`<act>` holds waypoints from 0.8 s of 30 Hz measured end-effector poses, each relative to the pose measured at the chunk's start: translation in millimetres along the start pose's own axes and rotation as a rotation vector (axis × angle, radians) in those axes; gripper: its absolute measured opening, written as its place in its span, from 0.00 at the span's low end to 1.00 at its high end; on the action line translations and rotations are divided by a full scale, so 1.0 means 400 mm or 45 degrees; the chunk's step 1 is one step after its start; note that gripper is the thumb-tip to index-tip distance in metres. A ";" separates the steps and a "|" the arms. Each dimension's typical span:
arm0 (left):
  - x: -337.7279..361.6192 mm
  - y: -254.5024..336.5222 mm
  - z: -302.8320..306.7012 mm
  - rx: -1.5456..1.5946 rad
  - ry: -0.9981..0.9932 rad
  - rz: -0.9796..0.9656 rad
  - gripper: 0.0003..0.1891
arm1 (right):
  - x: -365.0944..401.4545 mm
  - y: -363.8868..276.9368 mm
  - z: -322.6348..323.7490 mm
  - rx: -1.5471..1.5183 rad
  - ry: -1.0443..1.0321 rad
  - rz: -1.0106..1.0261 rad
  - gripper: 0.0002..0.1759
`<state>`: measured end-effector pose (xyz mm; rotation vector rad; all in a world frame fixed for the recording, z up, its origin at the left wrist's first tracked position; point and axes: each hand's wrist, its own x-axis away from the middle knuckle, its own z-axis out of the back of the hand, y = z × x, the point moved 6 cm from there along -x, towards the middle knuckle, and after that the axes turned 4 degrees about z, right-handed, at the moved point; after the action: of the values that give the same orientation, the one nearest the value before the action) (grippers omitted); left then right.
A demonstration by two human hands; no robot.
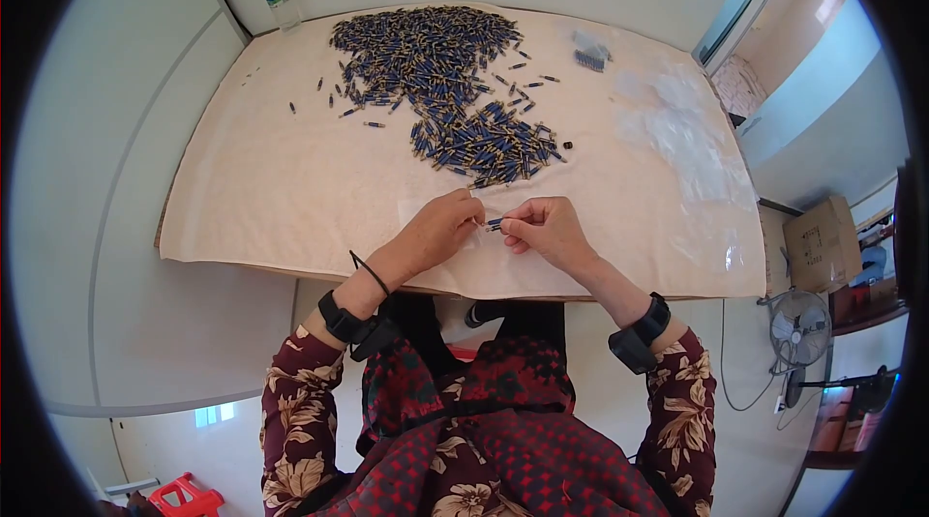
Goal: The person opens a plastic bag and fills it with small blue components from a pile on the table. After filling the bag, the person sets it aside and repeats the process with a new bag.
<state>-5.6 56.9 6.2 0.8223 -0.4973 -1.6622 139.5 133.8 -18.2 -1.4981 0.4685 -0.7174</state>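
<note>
My right hand (550, 230) pinches a few small blue cylinders with gold-coloured ends (494, 224) between thumb and fingers. Facing it, my left hand (448, 229) is closed, with its fingertips on what looks like a thin clear plastic bag (414, 214). The bag is partly hidden under that hand, and its opening is hard to make out. Just beyond both hands lies a smaller heap of the same blue cylinders (484, 142). It joins a larger heap (421, 48) farther back.
A cream cloth (281, 188) covers the table. Clear plastic bags (677, 149) spread along its right side. A bag with a row of cylinders (589, 57) lies at the back right. A water bottle (278, 0) stands back left. Stray cylinders lie around the heaps.
</note>
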 end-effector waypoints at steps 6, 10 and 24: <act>0.006 0.003 0.016 0.051 0.025 0.031 0.02 | -0.015 0.009 -0.009 0.074 -0.007 -0.039 0.08; 0.013 0.007 0.013 0.079 0.060 0.000 0.02 | -0.017 0.007 -0.027 0.095 -0.002 -0.015 0.08; 0.030 0.018 0.009 0.012 0.129 -0.052 0.04 | -0.001 -0.016 -0.058 0.444 -0.108 0.423 0.05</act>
<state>-4.6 43.2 10.4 0.9238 -0.4205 -1.6473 122.3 117.7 -12.8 -1.0852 0.4852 -0.4440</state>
